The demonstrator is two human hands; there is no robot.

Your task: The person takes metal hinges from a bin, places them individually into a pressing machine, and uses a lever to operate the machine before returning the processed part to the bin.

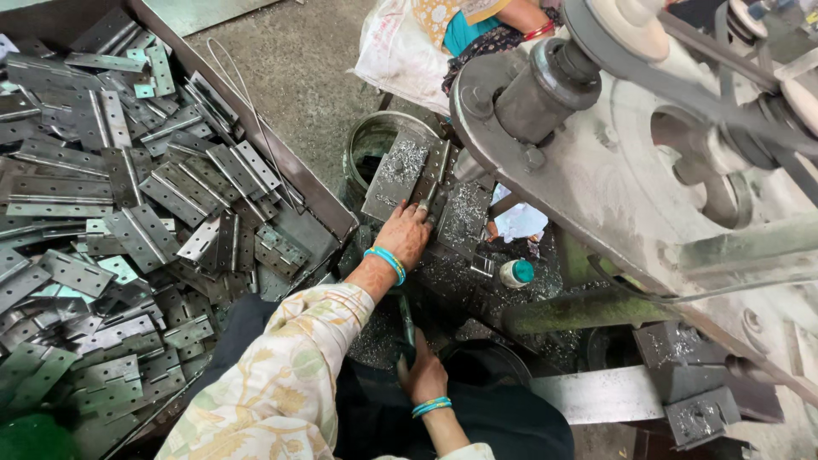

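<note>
A hinge [430,175] lies at frame centre on the machine bed [464,217], strewn with metal shavings, beside a flat plate [394,173]. The left hand [405,234] rests its fingers [423,209] on the hinge's lower end, pressing rather than clenching. The right hand [423,375], lower centre, is closed around a lever [407,319].

By my judgement the step in hand is seating the hinge under the tool; the next move calls for holding the piece square while the lever is worked.

Room is tight: the big wheel [613,162] and its shaft [545,81] overhang on the right, a bucket [375,140] sits just above the plate, and the bin [328,204] of hinges [128,221] walls off the left. A small bottle [515,273] stands near the hand. The freest way out is back toward the body.
</note>
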